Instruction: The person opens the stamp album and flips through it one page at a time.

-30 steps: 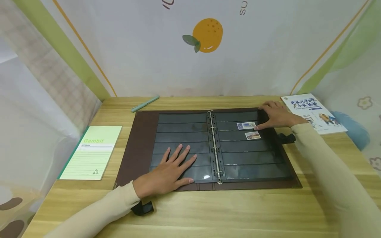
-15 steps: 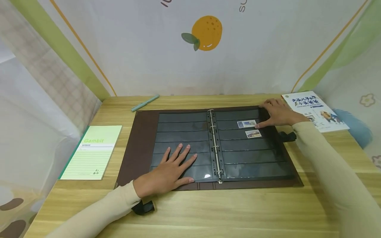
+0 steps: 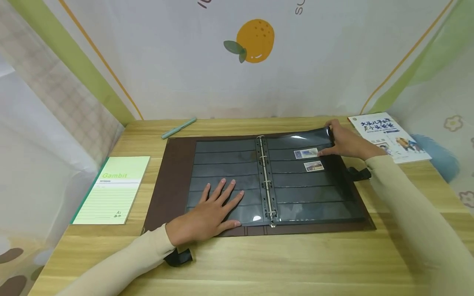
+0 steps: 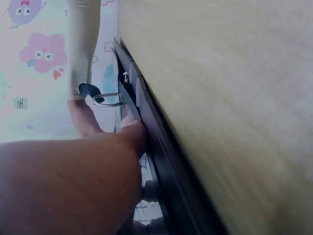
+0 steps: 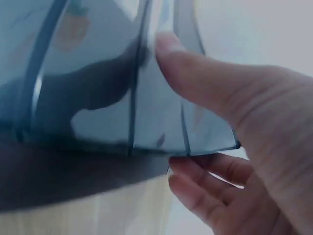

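An open brown ring binder (image 3: 174,172), a stamp album with black pocket pages, lies on the table. Two stamps sit in the right page: an upper stamp (image 3: 306,153) and a lower stamp (image 3: 314,166). My left hand (image 3: 207,216) rests flat with spread fingers on the left page (image 3: 226,170). At the far right corner, my right hand (image 3: 348,142) pinches the right page (image 3: 314,193), thumb on top and fingers beneath. That corner is lifted off the cover, as the right wrist view shows with the page (image 5: 107,98) apart from the cover below.
A green notebook (image 3: 111,189) lies left of the binder. Behind the binder is a teal pen (image 3: 179,128). A white picture book (image 3: 389,137) lies at the back right, beyond the right hand. Metal rings (image 3: 265,181) stand along the binder's spine.
My right hand has raised the far right corner of the right page, which lay flatter before. My left hand has stayed in place on the left page.
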Demonstrator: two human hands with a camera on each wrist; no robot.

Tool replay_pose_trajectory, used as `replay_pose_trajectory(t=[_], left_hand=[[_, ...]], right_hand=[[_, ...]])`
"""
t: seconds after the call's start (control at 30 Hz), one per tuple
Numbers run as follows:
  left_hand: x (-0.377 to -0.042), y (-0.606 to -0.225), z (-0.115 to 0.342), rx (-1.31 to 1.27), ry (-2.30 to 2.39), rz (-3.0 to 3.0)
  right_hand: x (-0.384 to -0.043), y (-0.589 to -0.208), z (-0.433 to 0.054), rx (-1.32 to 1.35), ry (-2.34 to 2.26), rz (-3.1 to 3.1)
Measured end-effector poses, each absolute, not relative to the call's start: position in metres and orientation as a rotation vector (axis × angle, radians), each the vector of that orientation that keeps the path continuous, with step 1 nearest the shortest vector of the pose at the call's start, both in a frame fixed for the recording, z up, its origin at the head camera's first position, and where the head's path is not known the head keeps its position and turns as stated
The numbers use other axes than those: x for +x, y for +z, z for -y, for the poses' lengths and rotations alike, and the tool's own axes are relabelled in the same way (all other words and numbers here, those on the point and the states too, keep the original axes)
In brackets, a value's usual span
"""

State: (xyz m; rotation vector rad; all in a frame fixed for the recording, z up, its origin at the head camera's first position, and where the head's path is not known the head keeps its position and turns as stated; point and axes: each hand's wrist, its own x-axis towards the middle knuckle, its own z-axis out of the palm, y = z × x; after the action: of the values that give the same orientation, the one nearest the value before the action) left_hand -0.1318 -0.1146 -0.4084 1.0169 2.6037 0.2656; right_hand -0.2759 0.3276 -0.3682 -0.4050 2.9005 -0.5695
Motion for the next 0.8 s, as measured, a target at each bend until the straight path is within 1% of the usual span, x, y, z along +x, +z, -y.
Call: replay_pose_trajectory(t=[0.13,0.4,0.57,0.8], left_hand=[[-0.131,-0.407,0.114,1.021,0.267,-2.606],[-0.129,-0.407,0.114,1.021,0.266,-2.606],[-0.129,-0.408,0.115,1.016,0.282,-2.6],[-0.131,-0.408,0.116,1.033,0.267,-2.608]], right_hand=[[-0.267,-0.366,-0.332,-0.358,-0.738,-2.875],[-0.248,-0.371,-0.347,-0.347,-0.805,-2.777],[-0.239,-0.372,-0.352,-0.307,-0.978,-2.669],[-0.24,-0.349,-0.343,-0.277,-1.33,-2.56]])
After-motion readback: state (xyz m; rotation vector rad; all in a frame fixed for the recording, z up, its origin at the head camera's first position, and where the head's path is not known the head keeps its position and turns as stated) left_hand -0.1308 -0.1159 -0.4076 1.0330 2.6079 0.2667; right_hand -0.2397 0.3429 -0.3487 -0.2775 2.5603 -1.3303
